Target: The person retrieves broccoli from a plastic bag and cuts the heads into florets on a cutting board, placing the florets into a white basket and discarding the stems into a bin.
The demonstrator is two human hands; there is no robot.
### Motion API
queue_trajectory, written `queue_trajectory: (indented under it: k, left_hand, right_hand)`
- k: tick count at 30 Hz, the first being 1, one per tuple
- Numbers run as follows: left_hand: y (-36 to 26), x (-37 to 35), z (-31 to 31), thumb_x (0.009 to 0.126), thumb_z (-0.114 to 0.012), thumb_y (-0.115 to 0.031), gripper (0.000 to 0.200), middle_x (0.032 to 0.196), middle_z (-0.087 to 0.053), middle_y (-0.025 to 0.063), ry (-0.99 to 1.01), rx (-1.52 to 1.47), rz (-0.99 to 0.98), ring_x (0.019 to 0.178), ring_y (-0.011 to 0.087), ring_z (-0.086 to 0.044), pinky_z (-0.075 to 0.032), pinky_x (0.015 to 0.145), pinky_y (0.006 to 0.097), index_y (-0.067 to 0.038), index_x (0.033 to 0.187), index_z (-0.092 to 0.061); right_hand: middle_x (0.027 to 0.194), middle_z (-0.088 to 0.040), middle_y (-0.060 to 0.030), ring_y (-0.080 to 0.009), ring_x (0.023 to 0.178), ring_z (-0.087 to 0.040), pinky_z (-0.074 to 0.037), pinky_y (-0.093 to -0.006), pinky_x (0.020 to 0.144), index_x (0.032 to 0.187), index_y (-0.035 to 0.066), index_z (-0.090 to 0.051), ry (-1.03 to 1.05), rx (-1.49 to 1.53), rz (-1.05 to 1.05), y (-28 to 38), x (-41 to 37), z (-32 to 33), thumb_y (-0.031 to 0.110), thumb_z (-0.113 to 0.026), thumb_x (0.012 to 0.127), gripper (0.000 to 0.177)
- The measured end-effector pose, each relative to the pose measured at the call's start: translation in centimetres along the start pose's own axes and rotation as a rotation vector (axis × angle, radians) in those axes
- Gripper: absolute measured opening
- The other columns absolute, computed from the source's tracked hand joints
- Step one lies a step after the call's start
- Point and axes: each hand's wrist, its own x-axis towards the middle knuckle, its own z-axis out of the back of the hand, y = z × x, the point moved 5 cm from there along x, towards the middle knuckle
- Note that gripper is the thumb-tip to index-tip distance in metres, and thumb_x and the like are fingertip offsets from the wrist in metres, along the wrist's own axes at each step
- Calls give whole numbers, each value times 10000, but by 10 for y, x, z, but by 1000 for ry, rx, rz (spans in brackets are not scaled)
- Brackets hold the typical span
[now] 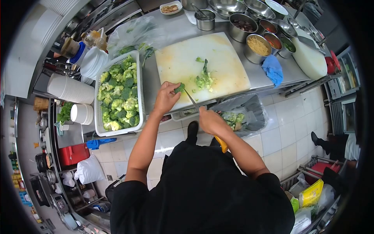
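Note:
My left hand (166, 97) pinches a small broccoli floret (180, 88) over the near left part of the white cutting board (187, 58). In my right hand (212, 120) is a knife (191, 98) with a yellow handle, its blade pointing up and left with the tip close to the floret. Broccoli trimmings (204, 80), stem pieces and leaves, lie on the middle of the board. To the left of my left hand stands a white plastic basket (139, 78) filled with cut broccoli florets (120, 93).
Below the table edge hangs a clear bag (255, 113) with scraps. Metal pots (242, 27) and a blue cloth (272, 70) sit right of the board. Stacked white bowls (72, 87) stand left of the basket. Another person's leg (331, 146) shows at far right.

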Motion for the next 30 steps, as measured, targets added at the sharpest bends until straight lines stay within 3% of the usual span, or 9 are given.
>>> queue_trajectory:
  k: [5,8,11,14,16,17,19,23,30]
  left_hand:
    - [-2,4,-2,783,-706,1,358,977,-625,121,29,46,-72,830,214,-592,-515,763,309,-16,1141,-696]
    - [0,7,2,787,-679,48,326,1108,-649,116,-44,245,-300,937,214,-606,-511,803,310,-19,1106,-667]
    - [9,-4,10,776,-659,53,299,1146,-658,121,-55,167,-110,1029,248,-603,-507,845,333,-15,1065,-616]
    - [5,-18,15,797,-692,-12,282,1150,-645,139,-93,71,-28,964,228,-594,-522,737,352,-25,1061,-593]
    - [22,-24,11,804,-723,-33,284,1185,-633,135,10,14,316,956,205,-627,-547,717,327,-28,1049,-578]
    - [27,-27,9,804,-723,-33,284,1185,-633,135,9,17,322,956,205,-627,-547,717,327,-28,1049,-578]
    - [25,-25,8,804,-738,-24,299,1195,-622,133,-125,-105,135,983,196,-652,-568,722,304,-20,1058,-580]
    - [20,-27,8,793,-732,9,317,1211,-625,123,-117,-74,140,1071,208,-640,-575,794,311,-16,1069,-579]
    - [12,-27,6,739,-697,70,355,1197,-629,116,-108,-1,-71,1071,284,-617,-530,822,336,-32,1061,-585]
  right_hand:
    - [1034,-651,-352,-487,1009,-640,-502,-535,877,1084,-80,-523,-38,-61,40,-5,22,-13,46,-451,892,240]
    - [1049,-644,-358,-490,1014,-638,-503,-536,879,1072,-91,-516,-30,-60,39,-5,27,-12,48,-456,897,231]
    - [1055,-641,-361,-499,1019,-633,-501,-539,883,1093,-84,-511,-4,-56,1,-12,19,-10,55,-450,903,244]
    - [1053,-639,-366,-511,1024,-626,-495,-547,891,1123,-78,-506,10,-29,-35,-14,7,-10,61,-434,909,265]
    - [1032,-643,-365,-511,1022,-627,-491,-550,897,1144,-72,-505,4,8,-57,-14,1,-9,45,-428,901,280]
    - [1032,-643,-365,-511,1022,-627,-491,-550,897,1144,-72,-505,10,9,-54,-16,-1,-11,45,-428,901,280]
    - [1007,-649,-362,-511,1010,-631,-489,-551,899,1151,-76,-503,36,-24,-31,-19,-2,-12,38,-422,896,290]
    - [989,-654,-359,-508,995,-636,-491,-550,895,1153,-73,-502,43,-31,-14,-12,-10,-7,39,-422,894,293]
    - [1026,-651,-353,-498,1021,-630,-484,-545,902,1196,-75,-493,81,-42,3,1,-16,-7,39,-412,898,329]
